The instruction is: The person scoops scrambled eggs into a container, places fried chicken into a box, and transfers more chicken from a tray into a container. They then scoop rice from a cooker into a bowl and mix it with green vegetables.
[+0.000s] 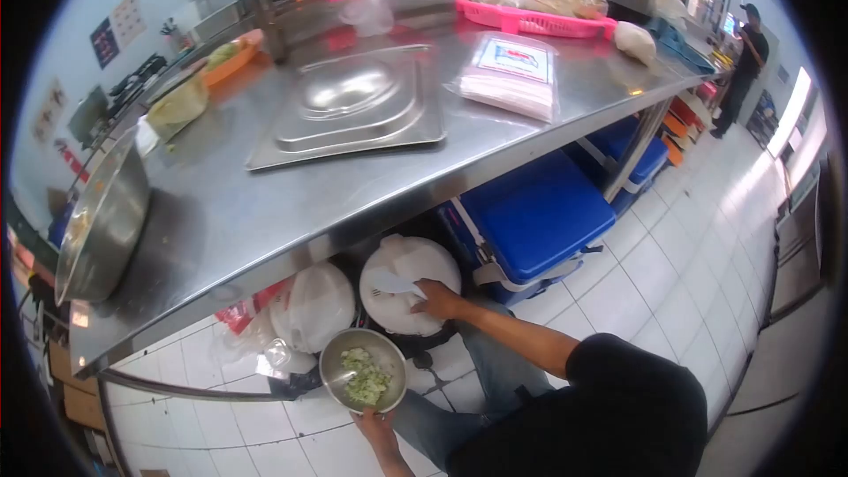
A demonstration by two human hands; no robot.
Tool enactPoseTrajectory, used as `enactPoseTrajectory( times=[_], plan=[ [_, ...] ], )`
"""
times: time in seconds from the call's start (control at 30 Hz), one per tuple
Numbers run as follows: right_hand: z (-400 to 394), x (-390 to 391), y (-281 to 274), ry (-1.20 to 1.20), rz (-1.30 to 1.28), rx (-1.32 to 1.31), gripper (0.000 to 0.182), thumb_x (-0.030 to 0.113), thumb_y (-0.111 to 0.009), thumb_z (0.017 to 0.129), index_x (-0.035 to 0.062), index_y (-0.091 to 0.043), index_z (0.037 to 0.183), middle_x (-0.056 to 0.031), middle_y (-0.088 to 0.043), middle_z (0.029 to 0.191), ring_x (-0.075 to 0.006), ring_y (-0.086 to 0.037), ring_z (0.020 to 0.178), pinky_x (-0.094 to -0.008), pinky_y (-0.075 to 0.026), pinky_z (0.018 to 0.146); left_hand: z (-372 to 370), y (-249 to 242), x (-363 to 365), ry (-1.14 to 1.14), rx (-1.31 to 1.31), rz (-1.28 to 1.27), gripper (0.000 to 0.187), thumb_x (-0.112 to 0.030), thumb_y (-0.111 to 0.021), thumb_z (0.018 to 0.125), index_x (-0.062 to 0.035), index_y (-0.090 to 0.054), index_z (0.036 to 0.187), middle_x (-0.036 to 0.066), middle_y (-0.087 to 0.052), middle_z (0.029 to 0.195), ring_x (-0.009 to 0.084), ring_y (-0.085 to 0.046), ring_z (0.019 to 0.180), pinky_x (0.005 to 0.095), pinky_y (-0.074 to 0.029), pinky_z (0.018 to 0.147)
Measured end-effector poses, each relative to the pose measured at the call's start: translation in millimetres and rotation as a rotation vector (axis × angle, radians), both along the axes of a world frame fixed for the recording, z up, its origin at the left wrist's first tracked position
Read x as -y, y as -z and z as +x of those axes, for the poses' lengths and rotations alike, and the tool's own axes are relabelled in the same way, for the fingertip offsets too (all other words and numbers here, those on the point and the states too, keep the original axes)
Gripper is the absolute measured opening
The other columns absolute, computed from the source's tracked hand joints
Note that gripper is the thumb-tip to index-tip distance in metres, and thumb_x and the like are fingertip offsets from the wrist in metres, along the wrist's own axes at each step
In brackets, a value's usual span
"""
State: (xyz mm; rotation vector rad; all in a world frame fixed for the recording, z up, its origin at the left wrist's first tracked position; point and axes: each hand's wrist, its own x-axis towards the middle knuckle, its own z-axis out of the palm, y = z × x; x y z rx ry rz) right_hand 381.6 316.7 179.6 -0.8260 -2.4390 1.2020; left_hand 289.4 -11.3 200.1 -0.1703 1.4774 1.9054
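My left hand [377, 431] grips the near rim of a steel bowl [332, 372], which holds chopped pale green pieces [365, 377]. My right hand [436, 300] is closed on a whitish, flat utensil [392, 283], above a round white lid [415, 260] under the table's edge. The utensil is up and to the right of the bowl, apart from the green pieces. Beside that lid, to the left, is a second round white lid [315, 304].
The steel table [344, 199] bears a metal lid [353, 102], a bag of packets [511, 79], pink baskets [530, 21] and a large bowl [115, 221]. Below stands a blue cooler [539, 212]. A person [751, 62] stands far back at right.
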Motion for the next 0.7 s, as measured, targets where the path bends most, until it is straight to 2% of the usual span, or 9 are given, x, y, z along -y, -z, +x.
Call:
enactPoseTrajectory(
  times=[0.13,0.23,0.27,0.3,0.37,0.43,0.53,0.63,0.7],
  plan=[
    [-16.2,-6.1,-75.1,0.057,-0.087,0.071,0.073,0.046,-0.072,0.079,-0.0047,-0.052,0.127,-0.0291,-0.054,0.127,-0.0399,-0.051,0.120,-0.0414,-0.038,0.104,-4.7,4.8,-0.2,-0.022,-0.024,-0.043,0.072,-0.018,-0.056,0.084,-0.0155,-0.024,0.148,0.015,-0.043,0.140,0.0324,-0.051,0.121,0.0503,-0.050,0.085],
    [-62.6,-72.3,-3.2,0.193,0.297,0.081,0.073,0.060,-0.067,0.077,0.0004,-0.062,0.119,-0.0215,-0.065,0.116,-0.0345,-0.061,0.110,-0.0426,-0.045,0.096,-4.2,-26.3,-11.4,0.051,-0.143,-0.055,0.067,-0.026,-0.057,0.091,-0.0129,-0.024,0.148,0.014,-0.041,0.141,0.0324,-0.044,0.130,0.0461,-0.051,0.085],
    [-50.9,-71.0,-109.6,-0.057,-0.144,0.184,0.077,0.057,-0.066,0.079,-0.0033,-0.056,0.127,-0.0257,-0.059,0.123,-0.0312,-0.054,0.119,-0.0389,-0.037,0.106,-3.7,-43.7,-22.3,0.049,-0.202,-0.103,0.067,-0.025,-0.057,0.091,-0.0107,-0.024,0.148,0.014,-0.043,0.139,0.0302,-0.047,0.127,0.0425,-0.052,0.084],
    [-58.4,-76.4,-141.3,-0.032,-0.162,0.179,0.071,0.055,-0.068,0.079,-0.0020,-0.061,0.121,-0.0231,-0.061,0.117,-0.0296,-0.058,0.110,-0.0396,-0.041,0.101,-10.8,-51.4,-33.1,0.050,-0.192,-0.065,0.068,-0.025,-0.056,0.091,-0.0098,-0.024,0.149,0.015,-0.044,0.137,0.0277,-0.050,0.123,0.0394,-0.054,0.081],
    [-77.4,-92.6,-167.6,-0.026,-0.027,0.168,0.070,0.051,-0.068,0.078,-0.0050,-0.062,0.119,-0.0256,-0.065,0.114,-0.0354,-0.063,0.106,-0.0405,-0.048,0.095,-25.9,-65.0,-57.3,0.063,-0.183,-0.047,0.065,-0.022,-0.055,0.091,-0.0092,-0.026,0.148,0.016,-0.046,0.135,0.0275,-0.055,0.116,0.0376,-0.055,0.079],
    [-95.8,-105.6,-166.6,0.076,0.201,0.046,0.062,0.043,-0.066,0.081,-0.0031,-0.060,0.123,-0.0264,-0.062,0.120,-0.0361,-0.061,0.112,-0.0395,-0.046,0.097,-40.0,-83.3,-82.9,0.105,-0.182,0.036,0.065,-0.020,-0.053,0.090,-0.0086,-0.026,0.147,0.016,-0.048,0.133,0.0285,-0.058,0.111,0.0389,-0.056,0.080],
    [-106.8,-115.9,-203.4,0.057,0.176,0.277,0.063,0.039,-0.064,0.083,0.0045,-0.052,0.134,-0.0245,-0.058,0.128,-0.0361,-0.057,0.118,-0.0400,-0.044,0.101,-70.1,-78.8,-108.7,0.171,-0.204,0.153,0.057,-0.016,-0.052,0.089,-0.0070,-0.033,0.142,0.016,-0.050,0.130,0.0301,-0.061,0.108,0.0406,-0.056,0.085],
    [-99.8,-138.3,-183.4,-0.145,0.727,0.220,0.044,0.038,-0.055,0.093,0.0112,-0.058,0.127,-0.0187,-0.059,0.127,-0.0379,-0.054,0.120,-0.0426,-0.044,0.100,-94.4,-80.4,-125.2,0.251,-0.272,0.149,0.051,-0.012,-0.050,0.087,-0.0049,-0.038,0.137,0.017,-0.051,0.128,0.0313,-0.060,0.108,0.0419,-0.056,0.088],
    [-66.9,-113.0,-195.8,0.003,0.905,0.060,0.030,0.026,-0.049,0.096,0.0038,-0.060,0.113,-0.0210,-0.064,0.111,-0.0383,-0.060,0.106,-0.0463,-0.048,0.088,-101.4,-102.2,-135.2,0.204,-0.259,0.155,0.048,-0.010,-0.049,0.087,-0.0031,-0.040,0.133,0.017,-0.052,0.126,0.0320,-0.061,0.108,0.0426,-0.055,0.089]
  ],
)
